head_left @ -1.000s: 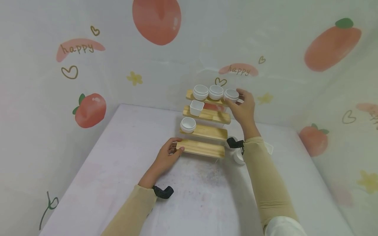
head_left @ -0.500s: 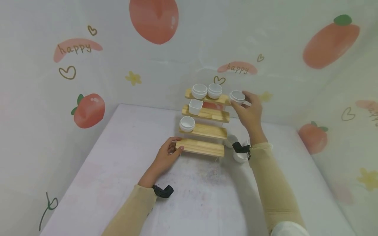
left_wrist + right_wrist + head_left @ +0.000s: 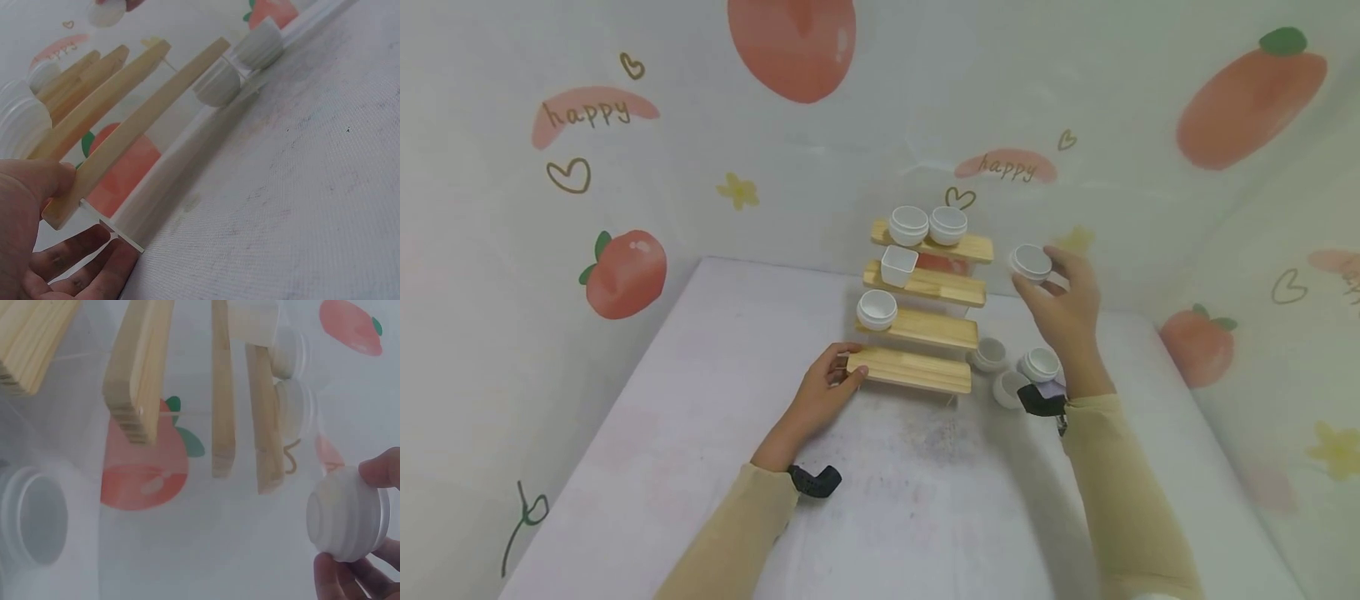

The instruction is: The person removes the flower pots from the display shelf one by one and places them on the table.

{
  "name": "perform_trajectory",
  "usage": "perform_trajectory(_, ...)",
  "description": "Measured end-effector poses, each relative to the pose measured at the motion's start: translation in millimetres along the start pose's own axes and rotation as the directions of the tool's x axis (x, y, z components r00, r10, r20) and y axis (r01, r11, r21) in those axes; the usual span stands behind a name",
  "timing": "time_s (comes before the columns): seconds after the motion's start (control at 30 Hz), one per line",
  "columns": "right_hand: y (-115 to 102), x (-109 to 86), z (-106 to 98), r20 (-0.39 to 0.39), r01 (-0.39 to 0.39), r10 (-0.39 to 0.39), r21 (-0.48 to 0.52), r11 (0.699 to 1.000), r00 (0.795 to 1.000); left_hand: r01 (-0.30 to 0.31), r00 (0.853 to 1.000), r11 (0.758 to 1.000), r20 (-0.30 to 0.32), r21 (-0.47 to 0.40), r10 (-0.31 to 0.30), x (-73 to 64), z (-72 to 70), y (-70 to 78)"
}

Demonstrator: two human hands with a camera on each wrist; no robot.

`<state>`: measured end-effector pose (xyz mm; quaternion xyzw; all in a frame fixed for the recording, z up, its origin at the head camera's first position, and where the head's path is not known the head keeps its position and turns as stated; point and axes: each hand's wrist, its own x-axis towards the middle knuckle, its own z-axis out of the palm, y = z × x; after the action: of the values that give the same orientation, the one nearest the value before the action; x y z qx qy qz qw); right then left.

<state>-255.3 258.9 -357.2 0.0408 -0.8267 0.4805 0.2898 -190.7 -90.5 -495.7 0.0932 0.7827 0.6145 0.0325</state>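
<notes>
My right hand [image 3: 1063, 296] holds a small round white bowl [image 3: 1032, 262] between thumb and fingers, in the air to the right of a four-tier wooden rack [image 3: 917, 371]. In the right wrist view the same ribbed bowl [image 3: 347, 515] is gripped by its sides. My left hand [image 3: 827, 385] grips the left end of the lowest plank, thumb on top and fingers below [image 3: 78, 262]. Two round bowls [image 3: 947, 226] stand on the top plank. A square white cup [image 3: 898, 266] is on the second plank, and a round bowl [image 3: 877, 310] sits at the left of the third.
Several white bowls [image 3: 1040, 364] stand on the table just right of the rack, partly hidden by my right wrist strap [image 3: 1043, 401]. A fruit-printed sheet [image 3: 850, 167] hangs behind and at both sides. The white tabletop [image 3: 895, 500] stretches in front.
The right hand has lifted the third bowl off the right end of the top plank and moved it rightward. My left hand keeps its grip on the lowest plank.
</notes>
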Motion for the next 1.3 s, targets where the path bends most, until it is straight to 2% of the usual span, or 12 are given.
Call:
perform_trajectory(0.2,4.5,-11.5,-10.0,-0.005,0.011,-0.011,-0.044,0.999,1.000,-0.007,1.000,1.000,0.002,-0.012,0.007,0.1,-0.3,-0.6)
perform_trajectory(0.4,8.3,-24.2,-15.5,0.025,-0.001,0.003,-0.049,0.999,1.000,-0.004,1.000,1.000,-0.003,-0.010,0.004,1.8,0.0,-1.4)
perform_trajectory(0.97,20.6,-53.7,-40.3,0.044,-0.088,0.095,-0.136,0.987,0.995,-0.008,1.000,1.000,0.005,-0.025,0.008,1.7,-1.8,-1.2)
perform_trajectory(1.3,39.4,-75.8,-47.8,0.054,-0.134,0.141,-0.110,0.985,0.989,-0.013,1.000,1.000,0.000,-0.023,0.013,0.3,0.0,-1.8)
